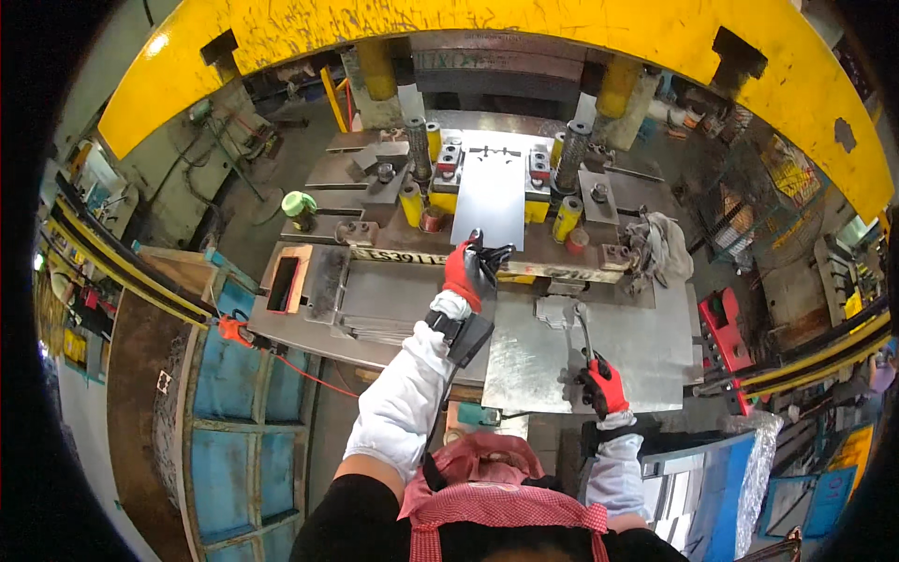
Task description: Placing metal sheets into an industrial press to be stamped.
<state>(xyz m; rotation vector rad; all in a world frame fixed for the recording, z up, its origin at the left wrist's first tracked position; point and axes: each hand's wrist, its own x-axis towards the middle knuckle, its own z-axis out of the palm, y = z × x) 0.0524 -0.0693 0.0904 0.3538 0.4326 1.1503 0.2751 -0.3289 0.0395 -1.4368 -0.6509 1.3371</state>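
A bright, narrow metal sheet (492,192) lies in the press die (449,201), its near end sticking out toward me. My left hand (471,272), in a red and black glove, is closed on that near end, fingers at its edge. My right hand (604,387), gloved alike, grips a slim metal rod-like tool (587,332) whose far end points away from me. The exact kind of tool cannot be made out. Under it lies a wide flat metal plate (524,365), with a small pale rag or pad (554,312) near the tool's tip.
A yellow press frame (468,21) arches overhead. Guide posts (571,155) flank the die. Stacked sheets (389,300) lie left, beside a wooden-rimmed box (288,279). A grey cloth (660,248) hangs at the right. A green-capped bottle (299,208) stands back left.
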